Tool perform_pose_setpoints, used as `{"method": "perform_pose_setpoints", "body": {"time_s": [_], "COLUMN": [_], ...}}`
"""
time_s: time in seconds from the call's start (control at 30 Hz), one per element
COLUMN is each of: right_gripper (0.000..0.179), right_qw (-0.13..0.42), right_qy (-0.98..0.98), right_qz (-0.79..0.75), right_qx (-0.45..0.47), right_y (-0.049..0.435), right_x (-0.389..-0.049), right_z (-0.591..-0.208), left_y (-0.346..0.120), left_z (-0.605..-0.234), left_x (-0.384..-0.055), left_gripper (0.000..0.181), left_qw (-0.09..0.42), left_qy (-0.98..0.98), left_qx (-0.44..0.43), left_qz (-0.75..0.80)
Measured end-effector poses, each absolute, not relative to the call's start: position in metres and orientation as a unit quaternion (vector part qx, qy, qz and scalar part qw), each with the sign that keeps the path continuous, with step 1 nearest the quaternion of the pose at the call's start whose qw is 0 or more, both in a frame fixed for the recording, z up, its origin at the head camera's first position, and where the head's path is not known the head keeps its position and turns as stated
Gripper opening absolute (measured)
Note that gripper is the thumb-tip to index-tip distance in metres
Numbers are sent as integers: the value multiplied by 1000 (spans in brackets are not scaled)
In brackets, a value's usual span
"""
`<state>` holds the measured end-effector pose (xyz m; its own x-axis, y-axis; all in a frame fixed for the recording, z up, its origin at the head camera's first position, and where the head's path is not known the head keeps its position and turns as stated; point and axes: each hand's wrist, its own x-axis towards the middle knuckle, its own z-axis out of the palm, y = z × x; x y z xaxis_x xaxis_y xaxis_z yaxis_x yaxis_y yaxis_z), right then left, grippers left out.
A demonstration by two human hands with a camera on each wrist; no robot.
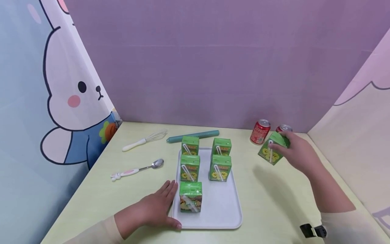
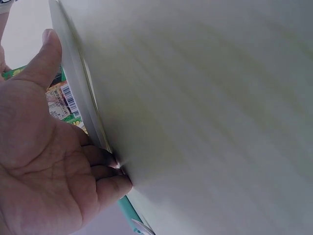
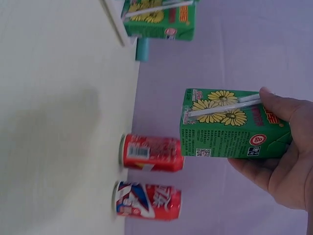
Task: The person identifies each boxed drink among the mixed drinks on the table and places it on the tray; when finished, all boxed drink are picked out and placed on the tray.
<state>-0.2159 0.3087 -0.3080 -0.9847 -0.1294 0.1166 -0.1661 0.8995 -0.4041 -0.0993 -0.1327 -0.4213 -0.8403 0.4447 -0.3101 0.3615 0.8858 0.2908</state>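
My right hand [image 1: 300, 152] grips a green drink carton [image 1: 271, 149] with yellow flowers and a white straw on its front. The carton is tilted and held above the table; in the right wrist view the thumb lies on the straw side of this carton [image 3: 230, 125], with fingers beneath. My left hand [image 1: 155, 206] rests along the left edge of a white tray [image 1: 219, 217], fingertips and thumb at its rim [image 2: 73, 73]. Several matching cartons stand upright on the tray: a left column with the nearest carton [image 1: 190, 197], and a right column with another carton [image 1: 220, 168].
Two red cans stand at the back right, one can [image 1: 260, 131] beside another can [image 1: 284, 128] partly hidden by the right hand. Left of the tray lie a whisk [image 1: 144, 140] and a rabbit-handled spoon [image 1: 137, 170]. A teal rod [image 1: 193, 136] lies behind the tray.
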Motion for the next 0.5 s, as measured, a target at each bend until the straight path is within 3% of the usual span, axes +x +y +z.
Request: {"method": "perform_pose_setpoints", "body": {"time_s": [0.5], "right_gripper": [66], "right_qw": [22], "right_qy": [-953], "right_qz": [239], "right_qx": [184], "right_y": [251], "right_x": [-171], "right_z": [-305], "left_y": [-132], "left_z": [-421], "left_x": [-99], "left_gripper": [128], "left_qw": [186], "left_qy": [953], "left_qx": [212], "left_qz": [109]}}
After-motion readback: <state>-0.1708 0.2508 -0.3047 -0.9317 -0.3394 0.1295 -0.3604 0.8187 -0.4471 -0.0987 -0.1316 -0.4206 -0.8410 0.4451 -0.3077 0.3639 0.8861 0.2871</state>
